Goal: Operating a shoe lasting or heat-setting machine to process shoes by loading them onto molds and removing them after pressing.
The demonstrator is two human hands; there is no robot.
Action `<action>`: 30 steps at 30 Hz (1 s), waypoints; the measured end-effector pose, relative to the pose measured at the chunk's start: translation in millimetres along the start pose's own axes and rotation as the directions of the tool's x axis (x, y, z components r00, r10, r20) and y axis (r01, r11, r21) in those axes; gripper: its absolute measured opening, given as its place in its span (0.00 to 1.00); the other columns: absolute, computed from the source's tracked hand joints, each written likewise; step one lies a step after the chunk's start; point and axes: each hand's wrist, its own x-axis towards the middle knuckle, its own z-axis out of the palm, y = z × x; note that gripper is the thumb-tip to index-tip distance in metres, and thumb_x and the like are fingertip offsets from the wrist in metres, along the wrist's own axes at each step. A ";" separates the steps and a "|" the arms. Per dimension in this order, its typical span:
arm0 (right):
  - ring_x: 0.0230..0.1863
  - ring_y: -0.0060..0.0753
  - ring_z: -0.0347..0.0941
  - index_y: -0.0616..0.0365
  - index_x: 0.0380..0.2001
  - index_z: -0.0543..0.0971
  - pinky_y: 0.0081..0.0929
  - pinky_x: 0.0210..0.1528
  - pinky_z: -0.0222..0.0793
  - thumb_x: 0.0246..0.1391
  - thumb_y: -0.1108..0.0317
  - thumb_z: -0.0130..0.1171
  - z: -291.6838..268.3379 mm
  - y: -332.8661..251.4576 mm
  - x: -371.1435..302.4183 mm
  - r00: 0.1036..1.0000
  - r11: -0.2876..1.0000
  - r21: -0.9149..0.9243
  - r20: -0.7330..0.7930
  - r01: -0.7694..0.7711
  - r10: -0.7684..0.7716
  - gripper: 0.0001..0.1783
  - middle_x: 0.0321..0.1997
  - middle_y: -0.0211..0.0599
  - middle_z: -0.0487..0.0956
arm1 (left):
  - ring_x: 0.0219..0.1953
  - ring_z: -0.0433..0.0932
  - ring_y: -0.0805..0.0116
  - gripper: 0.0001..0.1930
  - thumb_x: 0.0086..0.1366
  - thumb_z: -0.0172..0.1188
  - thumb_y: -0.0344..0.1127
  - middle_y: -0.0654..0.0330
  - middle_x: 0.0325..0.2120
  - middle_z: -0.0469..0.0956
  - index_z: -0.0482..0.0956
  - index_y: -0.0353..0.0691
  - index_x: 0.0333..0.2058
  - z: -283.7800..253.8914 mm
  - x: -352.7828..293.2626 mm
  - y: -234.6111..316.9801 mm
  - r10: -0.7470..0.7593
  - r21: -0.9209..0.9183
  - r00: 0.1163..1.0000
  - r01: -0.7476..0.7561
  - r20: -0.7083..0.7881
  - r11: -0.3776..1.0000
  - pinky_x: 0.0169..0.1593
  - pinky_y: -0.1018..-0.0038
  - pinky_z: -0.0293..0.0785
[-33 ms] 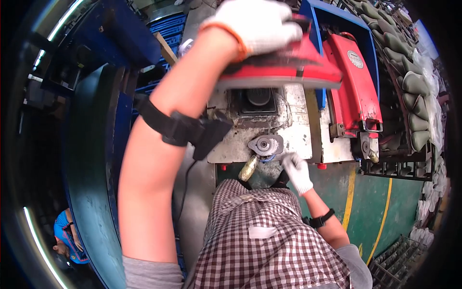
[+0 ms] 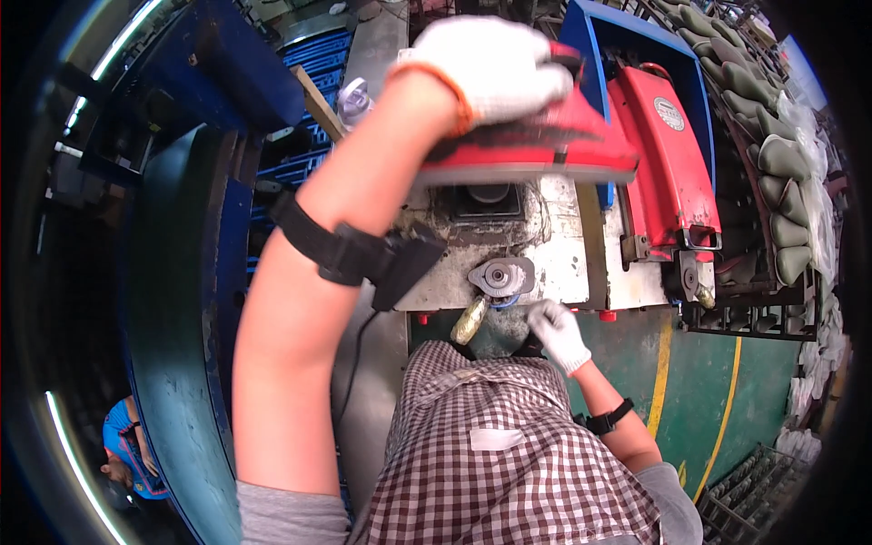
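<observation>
My left hand (image 2: 486, 73), in a white glove with an orange cuff, is closed at the black handle area of a red machine cover (image 2: 590, 136). The cover is raised at a slant above a worn white table (image 2: 559, 245). Beneath its pale lower edge, part of a dark square fixture (image 2: 489, 202) shows; the rest is hidden. Nearer me, a grey round metal fitting (image 2: 500, 275) has a handle wrapped in yellowish film (image 2: 470, 320). My right hand (image 2: 560, 336), also white-gloved, hovers right of this fitting with fingers curled; what they hold, if anything, is hidden.
To the right stands a second red machine cover (image 2: 668, 154) inside a blue frame (image 2: 577, 23). Racks of grey-green foam pieces (image 2: 786, 159) line the far right. A long blue-edged conveyor (image 2: 168, 300) runs along the left, with a person (image 2: 134, 445) beyond it.
My left hand and the red cover have come slightly down toward me, hiding more of the dark fixture. My right hand has shifted a little down, fingers still curled.
</observation>
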 end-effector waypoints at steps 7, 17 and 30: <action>0.58 0.34 0.78 0.56 0.70 0.68 0.33 0.60 0.75 0.68 0.53 0.62 21.5 -29.6 10.7 0.680 0.856 0.174 0.690 -0.487 0.246 0.34 0.62 0.43 0.80 | 0.37 0.87 0.54 0.27 0.70 0.49 0.59 0.52 0.30 0.86 0.85 0.40 0.36 88.9 -47.0 39.3 -0.092 -0.257 0.867 0.244 0.490 0.935 0.47 0.58 0.79; 0.68 0.41 0.71 0.51 0.65 0.72 0.50 0.72 0.63 0.65 0.48 0.62 85.1 -44.5 31.6 0.643 0.079 0.641 0.765 -0.764 0.009 0.32 0.64 0.38 0.76 | 0.40 0.86 0.48 0.23 0.70 0.53 0.58 0.48 0.35 0.86 0.83 0.44 0.42 189.5 -100.2 68.8 -0.266 -0.142 0.862 0.357 0.432 0.923 0.47 0.52 0.79; 0.35 0.36 0.82 0.56 0.58 0.77 0.38 0.38 0.80 0.68 0.56 0.58 -140.4 -11.4 -4.3 0.934 0.639 0.692 0.158 -0.336 0.319 0.21 0.34 0.35 0.83 | 0.40 0.85 0.48 0.26 0.68 0.54 0.63 0.50 0.35 0.85 0.82 0.45 0.40 187.4 -96.2 73.9 -0.307 -0.173 0.871 0.394 0.383 0.903 0.45 0.53 0.77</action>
